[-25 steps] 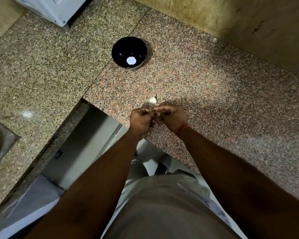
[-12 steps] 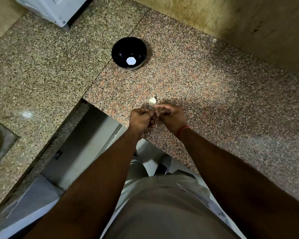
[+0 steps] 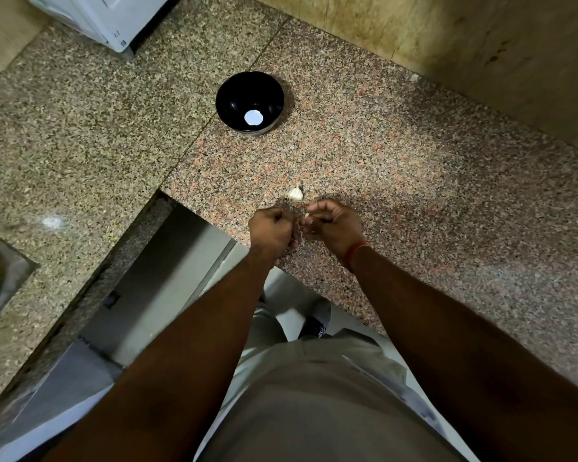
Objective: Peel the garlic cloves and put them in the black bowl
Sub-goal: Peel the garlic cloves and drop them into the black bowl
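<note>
Both of my hands are held close together just above the near edge of the tabletop point(image 3: 397, 168), knuckles almost meeting. The fingers of my left hand point(image 3: 271, 230) are curled into a tight fist; whether they pinch anything I cannot tell, since the fingertips are turned away from me. The fingers of my right hand point(image 3: 336, 225) are bent inward and pinch a small pale garlic clove point(image 3: 306, 215), of which only a sliver shows between the two hands. A red band point(image 3: 355, 253) circles my right wrist. Just beyond my hands, near but not touching them, a whitish garlic bulb piece point(image 3: 295, 193) lies on the speckled granite. Well beyond that, farther back on the tabletop, stands the black bowl point(image 3: 249, 102), upright, with a bright round glint on its bottom; I can make out no cloves inside it. At the far left edge the corner of a metal sink point(image 3: 0, 278) is set into the stone, and a white appliance point(image 3: 104, 18) stands at the back left. Below the tabletop's edge I see my pale trousers point(image 3: 314, 395) and one dark shoe point(image 3: 312, 326).
</note>
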Tool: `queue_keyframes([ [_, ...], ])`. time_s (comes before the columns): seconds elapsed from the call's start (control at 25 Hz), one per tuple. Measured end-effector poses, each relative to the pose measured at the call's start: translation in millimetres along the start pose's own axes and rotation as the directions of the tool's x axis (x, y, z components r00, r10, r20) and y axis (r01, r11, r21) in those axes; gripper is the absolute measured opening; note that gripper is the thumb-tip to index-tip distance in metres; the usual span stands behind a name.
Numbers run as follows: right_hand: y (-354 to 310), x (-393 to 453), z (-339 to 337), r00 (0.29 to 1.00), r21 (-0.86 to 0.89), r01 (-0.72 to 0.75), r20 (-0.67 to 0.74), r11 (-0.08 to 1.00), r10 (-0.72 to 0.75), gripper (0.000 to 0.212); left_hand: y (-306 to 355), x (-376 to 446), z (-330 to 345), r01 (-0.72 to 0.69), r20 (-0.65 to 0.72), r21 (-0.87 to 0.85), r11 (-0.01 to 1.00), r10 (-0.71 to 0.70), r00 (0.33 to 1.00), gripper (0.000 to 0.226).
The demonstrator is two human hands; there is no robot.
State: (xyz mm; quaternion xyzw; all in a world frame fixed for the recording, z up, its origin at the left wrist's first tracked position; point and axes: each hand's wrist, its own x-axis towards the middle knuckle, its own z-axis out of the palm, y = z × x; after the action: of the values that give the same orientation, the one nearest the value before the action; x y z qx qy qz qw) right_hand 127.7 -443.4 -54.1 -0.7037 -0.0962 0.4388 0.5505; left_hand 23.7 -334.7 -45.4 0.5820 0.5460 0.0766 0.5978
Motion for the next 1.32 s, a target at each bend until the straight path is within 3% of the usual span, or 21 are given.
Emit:
queue_keyframes([
  [0.48,5,2,1,0.999,-0.096,0.028,-0.024,0.995,-0.031,0.016,-3,-5,-6,-0.233,0.097,0.134,0.963,0.222,0.970,0.006],
  [0.64,6,0,-1,0.997,-0.144,0.078,-0.009,0.987,-0.080,0.014,-2,-5,-11,-0.424,0.188,0.281,0.861,0.384,0.904,0.023],
  [0.76,6,0,-2,0.997,-0.150,0.078,-0.004,0.986,-0.079,0.012,-2,-4,-12,-0.488,0.224,0.368,0.791,0.434,0.873,0.033],
  [1.04,1,1,0,0.997,-0.107,0.075,0.008,0.991,-0.075,0.013,0,-3,-12,-0.513,0.236,0.404,0.757,0.456,0.858,0.024],
  [1.32,1,1,-2,1.000,-0.022,0.003,-0.007,1.000,-0.003,0.008,-9,-5,-9,-0.361,0.176,0.146,0.921,0.335,0.926,0.013],
])
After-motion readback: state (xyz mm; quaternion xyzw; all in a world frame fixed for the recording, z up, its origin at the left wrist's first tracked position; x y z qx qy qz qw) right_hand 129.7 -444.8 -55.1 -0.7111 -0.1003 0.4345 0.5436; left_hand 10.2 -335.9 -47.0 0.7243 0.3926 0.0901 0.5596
